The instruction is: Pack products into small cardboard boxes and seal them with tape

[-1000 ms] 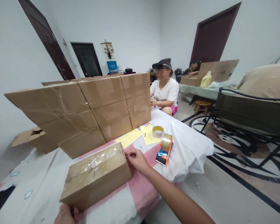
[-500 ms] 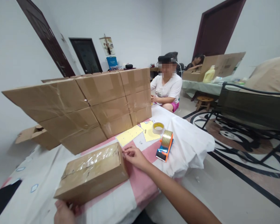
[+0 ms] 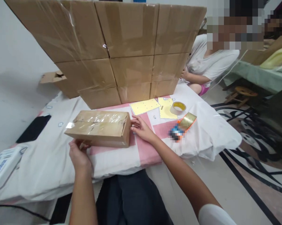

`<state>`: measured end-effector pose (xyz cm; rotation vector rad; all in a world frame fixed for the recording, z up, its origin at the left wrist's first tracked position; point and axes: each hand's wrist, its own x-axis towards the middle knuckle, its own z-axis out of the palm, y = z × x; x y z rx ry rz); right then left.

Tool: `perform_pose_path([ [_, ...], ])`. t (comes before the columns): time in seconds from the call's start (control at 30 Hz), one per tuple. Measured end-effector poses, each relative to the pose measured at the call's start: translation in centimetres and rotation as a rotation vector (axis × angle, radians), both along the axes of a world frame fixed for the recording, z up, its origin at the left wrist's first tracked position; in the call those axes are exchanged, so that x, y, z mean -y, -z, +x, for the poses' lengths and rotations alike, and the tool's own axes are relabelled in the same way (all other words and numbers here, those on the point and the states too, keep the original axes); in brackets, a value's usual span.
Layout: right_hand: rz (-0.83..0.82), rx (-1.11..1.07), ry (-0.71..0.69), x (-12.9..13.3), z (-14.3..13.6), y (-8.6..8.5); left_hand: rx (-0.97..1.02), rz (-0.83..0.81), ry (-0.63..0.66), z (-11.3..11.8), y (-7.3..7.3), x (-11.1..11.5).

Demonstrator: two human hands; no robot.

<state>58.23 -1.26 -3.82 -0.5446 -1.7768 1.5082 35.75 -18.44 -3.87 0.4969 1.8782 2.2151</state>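
Brown cardboard box point(image 3: 99, 129), long and low, on our tabletop point(image 3: 44, 168) before stacked cartons point(image 3: 133, 68); glossy, wrinkled clear tape point(image 3: 100, 116) along its top. Our right hand point(image 3: 142, 129): fingers loosely parted by its right end. Whether our left hand point(image 3: 79, 155) grips, we cannot tell.

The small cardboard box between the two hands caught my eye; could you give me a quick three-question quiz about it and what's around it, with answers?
1. Which of the person's hands is at the right-hand end of the small cardboard box?
2. True or false: the loose tape roll sits farther from the person than the tape dispenser.
3. What stands behind that box? A: a row of bottles. B: stacked cardboard boxes. C: a lamp.

Key: 1. The right hand. 2. True. 3. B.
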Motion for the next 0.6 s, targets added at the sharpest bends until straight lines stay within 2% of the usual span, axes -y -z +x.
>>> perform_pose_path([
  [0.07,0.039,0.066,0.012,-0.1,0.3,0.0,-0.005,-0.041,-0.004,-0.1,0.2,0.1],
  [0.2,0.385,0.399,0.198,-0.3,1.6,-0.3,-0.014,-0.111,-0.004,-0.3,0.6,0.1],
  [0.3,0.563,0.579,0.213,-0.2,2.1,-0.5,-0.011,-0.122,-0.003,-0.4,0.7,0.1],
  [0.5,0.516,0.652,0.180,0.6,1.8,-1.2,0.169,-0.231,0.008,0.1,0.0,0.6],
  [0.6,0.483,0.578,0.194,0.6,1.6,-1.0,0.079,-0.288,-0.019,-1.1,1.5,0.8],
])
